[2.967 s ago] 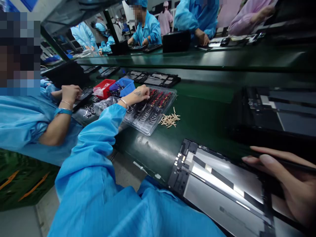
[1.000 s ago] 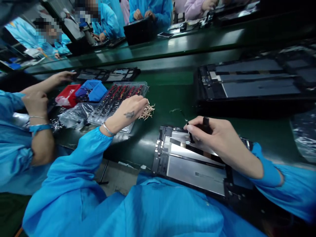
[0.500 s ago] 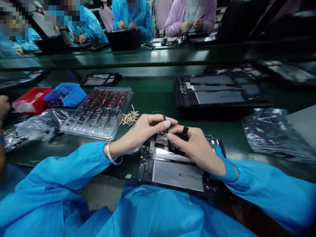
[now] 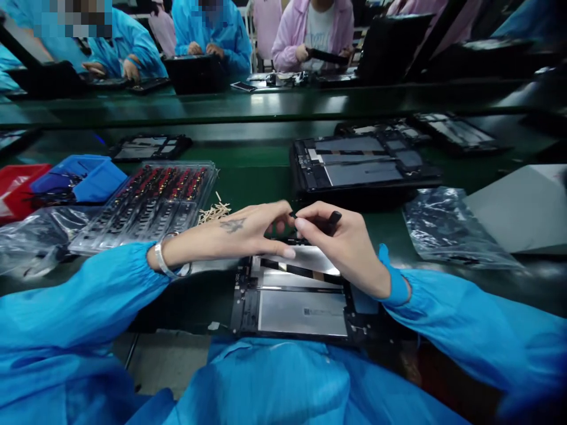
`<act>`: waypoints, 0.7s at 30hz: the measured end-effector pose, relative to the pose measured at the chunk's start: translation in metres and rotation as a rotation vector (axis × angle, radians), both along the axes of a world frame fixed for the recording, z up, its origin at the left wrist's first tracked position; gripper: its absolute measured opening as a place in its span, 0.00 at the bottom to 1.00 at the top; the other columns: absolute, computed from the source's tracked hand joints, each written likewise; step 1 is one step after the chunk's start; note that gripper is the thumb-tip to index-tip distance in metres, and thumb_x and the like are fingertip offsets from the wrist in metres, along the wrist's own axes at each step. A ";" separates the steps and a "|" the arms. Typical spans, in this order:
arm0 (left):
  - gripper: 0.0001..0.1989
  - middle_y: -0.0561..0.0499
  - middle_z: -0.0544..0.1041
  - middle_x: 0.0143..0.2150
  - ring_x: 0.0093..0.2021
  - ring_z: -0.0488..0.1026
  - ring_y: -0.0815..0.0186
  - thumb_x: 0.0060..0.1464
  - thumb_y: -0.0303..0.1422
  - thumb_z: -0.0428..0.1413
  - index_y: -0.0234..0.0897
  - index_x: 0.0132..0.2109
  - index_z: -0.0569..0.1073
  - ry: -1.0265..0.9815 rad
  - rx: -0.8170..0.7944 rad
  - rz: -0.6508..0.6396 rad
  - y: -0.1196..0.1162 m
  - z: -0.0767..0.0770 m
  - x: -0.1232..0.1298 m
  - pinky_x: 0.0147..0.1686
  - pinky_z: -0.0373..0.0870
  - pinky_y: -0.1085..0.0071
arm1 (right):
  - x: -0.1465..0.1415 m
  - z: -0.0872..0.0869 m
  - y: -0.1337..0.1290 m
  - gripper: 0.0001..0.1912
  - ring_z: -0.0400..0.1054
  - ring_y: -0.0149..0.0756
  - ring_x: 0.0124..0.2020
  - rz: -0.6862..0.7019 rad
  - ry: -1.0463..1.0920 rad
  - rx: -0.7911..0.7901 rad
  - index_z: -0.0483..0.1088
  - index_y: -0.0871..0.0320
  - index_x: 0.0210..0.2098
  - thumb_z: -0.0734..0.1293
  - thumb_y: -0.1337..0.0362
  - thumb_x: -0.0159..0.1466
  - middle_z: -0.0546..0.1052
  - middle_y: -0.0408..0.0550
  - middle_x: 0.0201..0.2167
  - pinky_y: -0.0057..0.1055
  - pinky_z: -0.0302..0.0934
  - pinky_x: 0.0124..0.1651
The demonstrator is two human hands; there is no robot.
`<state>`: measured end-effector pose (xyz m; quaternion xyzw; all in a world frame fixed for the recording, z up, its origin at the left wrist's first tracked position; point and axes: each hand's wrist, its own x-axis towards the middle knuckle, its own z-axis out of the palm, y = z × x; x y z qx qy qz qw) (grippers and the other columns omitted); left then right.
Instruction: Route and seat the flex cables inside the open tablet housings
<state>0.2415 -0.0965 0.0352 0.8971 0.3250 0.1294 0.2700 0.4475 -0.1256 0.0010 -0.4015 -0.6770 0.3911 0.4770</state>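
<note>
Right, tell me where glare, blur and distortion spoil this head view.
Head view: overhead light glares off the green belt and the opened tablet under the left hand and right hand; wide-angle bending curves the belt edges; the sleeves at the bottom corners are smeared; the far workers are soft.

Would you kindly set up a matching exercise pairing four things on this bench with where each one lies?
Things:
1. blue bin
2. clear parts tray
3. open tablet
4. crinkled plastic bag

Places:
A. under the left hand and right hand
B. far left, beside a red bin
C. right of the hands
D. between the blue bin and the wooden sticks

Pairs: 1-B, 2-D, 3-A, 4-C
</note>
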 end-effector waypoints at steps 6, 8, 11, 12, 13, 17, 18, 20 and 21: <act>0.07 0.44 0.74 0.40 0.38 0.71 0.62 0.66 0.31 0.56 0.31 0.46 0.70 -0.040 0.997 0.053 -0.013 0.001 0.011 0.35 0.70 0.69 | -0.001 0.005 0.001 0.07 0.62 0.24 0.24 0.021 0.172 -0.139 0.74 0.61 0.31 0.70 0.64 0.64 0.74 0.40 0.22 0.27 0.56 0.29; 0.04 0.43 0.74 0.37 0.36 0.71 0.61 0.65 0.27 0.55 0.29 0.43 0.72 0.015 1.152 0.055 -0.017 0.002 0.017 0.34 0.71 0.67 | -0.001 0.006 -0.001 0.07 0.62 0.24 0.25 0.013 0.154 -0.097 0.74 0.61 0.31 0.70 0.64 0.64 0.74 0.40 0.24 0.27 0.57 0.29; 0.03 0.43 0.76 0.36 0.34 0.71 0.60 0.63 0.25 0.56 0.28 0.42 0.73 0.069 1.218 0.086 -0.020 0.003 0.021 0.33 0.72 0.66 | 0.000 0.006 -0.004 0.07 0.64 0.25 0.26 -0.002 0.123 -0.041 0.74 0.61 0.32 0.69 0.65 0.65 0.75 0.41 0.24 0.27 0.58 0.30; 0.03 0.43 0.76 0.36 0.34 0.71 0.60 0.63 0.25 0.57 0.28 0.42 0.74 0.082 1.228 0.093 -0.021 0.003 0.021 0.32 0.72 0.66 | 0.000 0.006 -0.005 0.07 0.64 0.25 0.26 -0.003 0.118 -0.030 0.74 0.61 0.31 0.69 0.65 0.65 0.74 0.41 0.24 0.26 0.58 0.29; 0.03 0.43 0.76 0.35 0.34 0.71 0.60 0.62 0.25 0.57 0.27 0.42 0.74 0.092 1.236 0.097 -0.022 0.003 0.021 0.32 0.72 0.66 | 0.000 0.006 -0.006 0.07 0.64 0.26 0.26 -0.003 0.115 -0.021 0.74 0.61 0.31 0.69 0.65 0.65 0.74 0.41 0.24 0.26 0.58 0.29; 0.03 0.44 0.77 0.34 0.32 0.71 0.61 0.61 0.23 0.57 0.28 0.41 0.75 0.106 1.272 0.091 -0.023 0.001 0.021 0.31 0.72 0.66 | -0.001 0.008 -0.008 0.07 0.63 0.25 0.25 -0.024 0.094 0.013 0.73 0.61 0.31 0.68 0.66 0.65 0.73 0.40 0.23 0.26 0.57 0.28; 0.03 0.45 0.77 0.34 0.31 0.70 0.62 0.61 0.22 0.57 0.28 0.41 0.75 0.109 1.282 0.090 -0.022 0.001 0.021 0.31 0.72 0.66 | -0.001 0.009 -0.008 0.07 0.63 0.25 0.25 -0.027 0.085 0.024 0.73 0.60 0.30 0.68 0.66 0.65 0.73 0.40 0.23 0.26 0.57 0.28; 0.04 0.46 0.76 0.32 0.31 0.70 0.62 0.62 0.23 0.55 0.30 0.39 0.75 0.126 1.287 0.089 -0.024 0.001 0.023 0.30 0.71 0.67 | -0.001 0.010 -0.010 0.07 0.64 0.26 0.25 -0.031 0.054 0.048 0.73 0.60 0.30 0.68 0.66 0.65 0.74 0.41 0.23 0.27 0.58 0.28; 0.06 0.47 0.76 0.31 0.30 0.70 0.63 0.63 0.23 0.54 0.31 0.37 0.75 0.132 1.274 0.089 -0.026 0.003 0.024 0.29 0.70 0.67 | -0.001 0.011 -0.012 0.07 0.65 0.27 0.25 -0.034 0.029 0.060 0.73 0.59 0.30 0.68 0.66 0.65 0.74 0.41 0.23 0.27 0.59 0.28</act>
